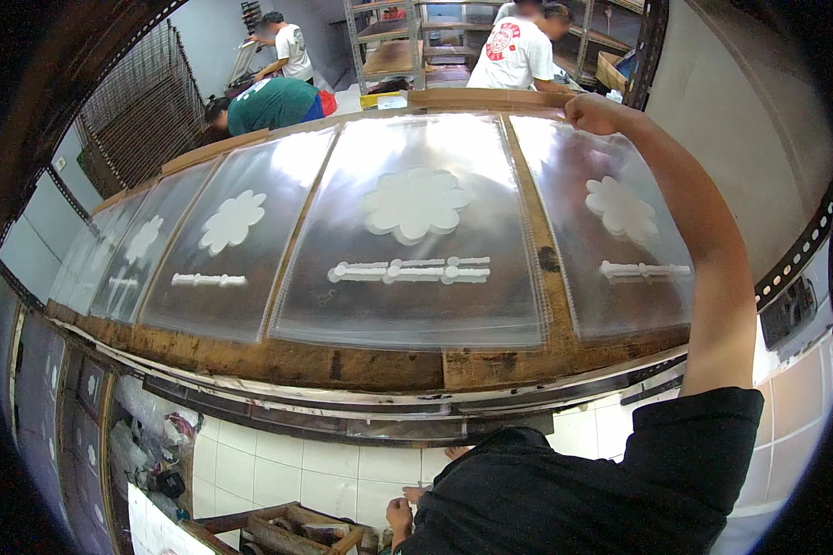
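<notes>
A clear plastic sheet (pixel 620 240) printed with a white flower lies at the right end of the long wooden surface (pixel 379 365). The right hand (pixel 590 113) is closed on its far top edge. The left hand (pixel 400 514) hangs low beside the black shirt, its grip unclear. More printed sheets (pixel 412 231) lie alongside.

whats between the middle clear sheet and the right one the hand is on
In the head view, a bare strip of wooden table separates the middle clear sheet from the right clear sheet, whose far edge the right hand touches.

3 people (pixel 278 92) work beyond the table, near metal shelving (pixel 389 42).
</notes>
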Demonstrator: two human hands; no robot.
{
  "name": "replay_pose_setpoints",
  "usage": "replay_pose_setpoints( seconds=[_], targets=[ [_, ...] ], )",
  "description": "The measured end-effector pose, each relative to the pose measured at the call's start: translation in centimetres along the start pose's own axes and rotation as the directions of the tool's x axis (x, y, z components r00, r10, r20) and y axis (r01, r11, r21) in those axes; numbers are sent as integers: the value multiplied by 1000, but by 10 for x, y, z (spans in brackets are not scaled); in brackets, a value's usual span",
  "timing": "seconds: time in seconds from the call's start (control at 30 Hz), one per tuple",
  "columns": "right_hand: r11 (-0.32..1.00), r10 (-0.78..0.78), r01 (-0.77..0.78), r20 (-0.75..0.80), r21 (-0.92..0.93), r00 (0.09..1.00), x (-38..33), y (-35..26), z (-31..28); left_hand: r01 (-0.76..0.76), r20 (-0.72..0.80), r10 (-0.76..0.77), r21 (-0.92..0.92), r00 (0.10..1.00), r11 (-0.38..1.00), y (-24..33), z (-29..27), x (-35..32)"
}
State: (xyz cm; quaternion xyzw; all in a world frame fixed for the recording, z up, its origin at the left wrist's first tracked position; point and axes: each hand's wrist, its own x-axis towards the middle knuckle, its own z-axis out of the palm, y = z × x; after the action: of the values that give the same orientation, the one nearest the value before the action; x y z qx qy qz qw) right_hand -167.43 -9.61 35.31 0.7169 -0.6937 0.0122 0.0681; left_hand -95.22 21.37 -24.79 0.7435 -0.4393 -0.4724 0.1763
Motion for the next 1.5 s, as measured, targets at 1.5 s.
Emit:
replay_pose_setpoints(
  seconds=[1.5],
  targets=[
    [342,-843,-407,468,847,265,-54,-940,420,-13,-883,-345,-368,318,930,-5,-270,-129]
  ],
)
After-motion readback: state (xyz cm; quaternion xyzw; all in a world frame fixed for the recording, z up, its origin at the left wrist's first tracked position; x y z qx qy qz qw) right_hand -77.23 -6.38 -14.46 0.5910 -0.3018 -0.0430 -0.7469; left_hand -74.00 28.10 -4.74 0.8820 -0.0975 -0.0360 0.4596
